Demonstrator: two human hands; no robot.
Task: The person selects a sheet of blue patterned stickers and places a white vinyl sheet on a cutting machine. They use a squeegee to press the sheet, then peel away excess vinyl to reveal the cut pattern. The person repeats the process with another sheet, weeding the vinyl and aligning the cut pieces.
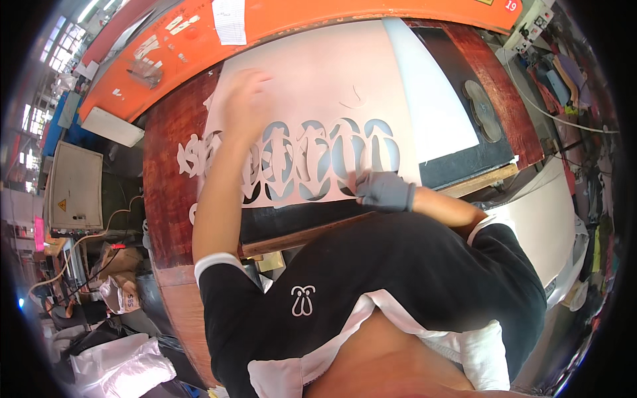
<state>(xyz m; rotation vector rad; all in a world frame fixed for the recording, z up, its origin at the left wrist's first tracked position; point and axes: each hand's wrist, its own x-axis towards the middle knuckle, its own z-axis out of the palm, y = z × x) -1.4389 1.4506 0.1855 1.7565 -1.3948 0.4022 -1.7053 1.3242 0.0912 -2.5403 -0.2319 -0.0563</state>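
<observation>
A pale pink sheet (318, 73) lies on the worktable, with a row of long, rounded cut-outs and narrow loose pieces (310, 156) along its near part. My bare left hand (247, 99) is over the sheet's left side, smeared by motion, so its fingers cannot be made out. At the sheet's near right edge is my right hand (385, 190), in a grey glove that leaves the fingertips bare. Its fingers are curled in beside the last cut-outs; what they pinch, if anything, is hidden. Several cut pieces (192, 156) stick out past the sheet's left edge.
An orange machine beam (292, 18) spans the table's far side. Right of the pink sheet are a light blue sheet (434, 93), a black board (458, 162) and a sole-shaped cutting die (483, 111). A grey electrical box (76, 186) and bags (123, 368) stand at left.
</observation>
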